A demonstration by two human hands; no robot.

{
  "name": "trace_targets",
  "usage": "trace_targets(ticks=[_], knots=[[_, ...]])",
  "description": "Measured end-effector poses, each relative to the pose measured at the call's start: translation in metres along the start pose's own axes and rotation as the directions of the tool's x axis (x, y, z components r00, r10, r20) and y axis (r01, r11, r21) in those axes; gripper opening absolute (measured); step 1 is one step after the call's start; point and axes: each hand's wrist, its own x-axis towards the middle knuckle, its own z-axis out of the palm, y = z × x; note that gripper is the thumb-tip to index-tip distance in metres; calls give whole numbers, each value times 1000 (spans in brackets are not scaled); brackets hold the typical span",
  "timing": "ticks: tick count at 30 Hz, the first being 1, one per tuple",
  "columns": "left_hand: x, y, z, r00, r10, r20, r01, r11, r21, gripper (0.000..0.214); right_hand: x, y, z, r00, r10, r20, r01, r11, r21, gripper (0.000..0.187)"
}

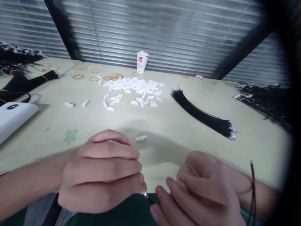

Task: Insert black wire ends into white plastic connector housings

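My left hand [101, 175] is closed in a pinch, palm down, above the near edge of the table. What it pinches is hidden behind the fingers. At its fingertips shows the shiny metal terminal [144, 195] of a black wire [150, 200]. Close on the right, my right hand [199, 191] has its thumb and index finger on that wire, with the other fingers curled loosely. Thin black wire strands [252, 188] stick up beside the right wrist. Just beyond my hands lies a single white plastic connector housing [141, 138].
A pile of white connector housings [134, 84] spreads across the middle. A black wire bundle [202, 116] lies right of it. Rubber bands [114, 77] and a paper cup [142, 62] stand behind. A white device [16, 117] is at left; more wires [265, 100] lie at right.
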Motion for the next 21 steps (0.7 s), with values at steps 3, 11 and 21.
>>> trace_targets(ticks=[3, 11, 21], knots=[[3, -2, -2, 982, 177, 67, -187, 962, 199, 7, 0, 9, 3, 942, -335, -9, 321, 909, -266, 28], [8, -7, 0, 970, 238, 58, -245, 933, 262, 15, 2, 10, 0, 923, -377, 81, 377, 839, -391, 29], [-15, -8, 16, 990, 129, -58, -123, 987, 102, 16, 10, -1, -16, 984, 48, 171, -24, 990, -136, 16]])
